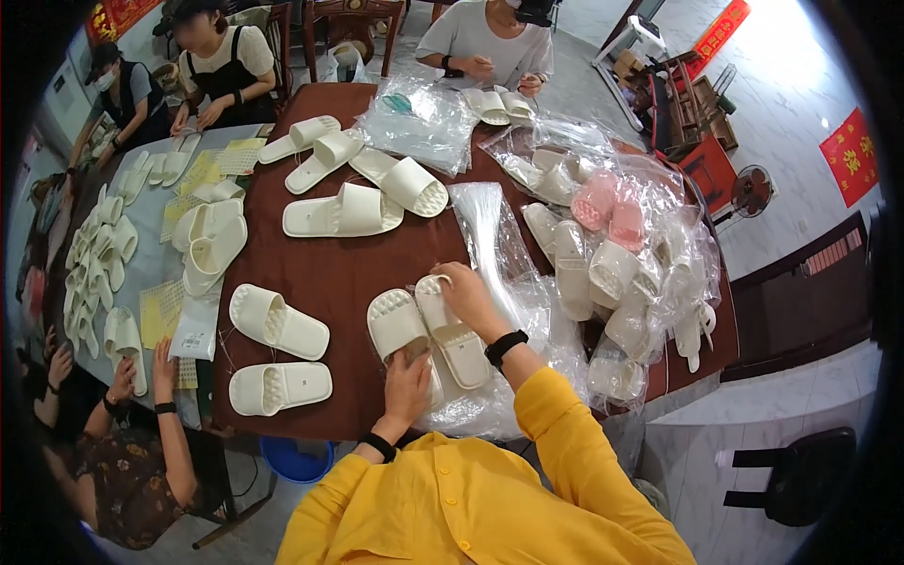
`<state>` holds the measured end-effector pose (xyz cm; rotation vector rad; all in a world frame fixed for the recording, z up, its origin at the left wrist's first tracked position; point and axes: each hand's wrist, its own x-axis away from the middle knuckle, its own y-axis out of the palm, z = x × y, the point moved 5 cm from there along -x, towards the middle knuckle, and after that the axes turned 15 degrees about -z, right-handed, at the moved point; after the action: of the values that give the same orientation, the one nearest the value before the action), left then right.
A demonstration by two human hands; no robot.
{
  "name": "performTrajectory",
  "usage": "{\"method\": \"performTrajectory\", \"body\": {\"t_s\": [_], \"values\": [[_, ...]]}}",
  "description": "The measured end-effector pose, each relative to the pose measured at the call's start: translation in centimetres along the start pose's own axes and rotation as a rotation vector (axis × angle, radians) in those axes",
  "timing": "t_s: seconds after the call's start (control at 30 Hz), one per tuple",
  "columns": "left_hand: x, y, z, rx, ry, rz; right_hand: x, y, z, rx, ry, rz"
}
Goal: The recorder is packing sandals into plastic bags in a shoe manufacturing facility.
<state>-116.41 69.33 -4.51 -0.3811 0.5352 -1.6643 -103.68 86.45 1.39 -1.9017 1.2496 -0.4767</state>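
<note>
The left hand [407, 384] is clenching its grip on one cream slipper's [396, 324] heel. The right hand [468, 297] is grasping the neighbouring slipper's [454, 337] toe on the brown surface [348, 268].

Bright, even daylight, soft shadows, strong fisheye bending and dark rim.

Two cream slippers [424, 325] sit under the worker's hands, two more [279, 353] lie loose beside them, two pink slippers [607, 212] are bagged, and four other people [485, 38] work around.

Matt cream slippers [428, 330], seemingly soft foam, glossy clear plastic bags [499, 245], smooth dark wooden table [330, 273]
</note>
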Motion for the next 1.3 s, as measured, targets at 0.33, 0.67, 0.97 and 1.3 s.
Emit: {"method": "performTrajectory", "body": {"t_s": [0.33, 0.67, 0.97, 1.3], "values": [[-1.1, -0.4, 1.0, -0.159, -0.036, -0.21, -1.5, 4.2, -3.4, 0.022, -0.099, -0.339], [-0.7, -0.3, 0.3, -0.156, 0.007, -0.17, -2.2, 8.1, -3.6, 0.046, 0.073, -0.534], [0.5, -2.2, 2.2, -0.179, 0.074, -0.221, -1.3, 5.6, -0.7, -0.546, 0.161, -0.351], [-3.1, -9.1, 5.1, 0.202, -0.016, 0.24, 4.1, -0.6, -4.8, -0.716, 0.012, -0.4]]}}
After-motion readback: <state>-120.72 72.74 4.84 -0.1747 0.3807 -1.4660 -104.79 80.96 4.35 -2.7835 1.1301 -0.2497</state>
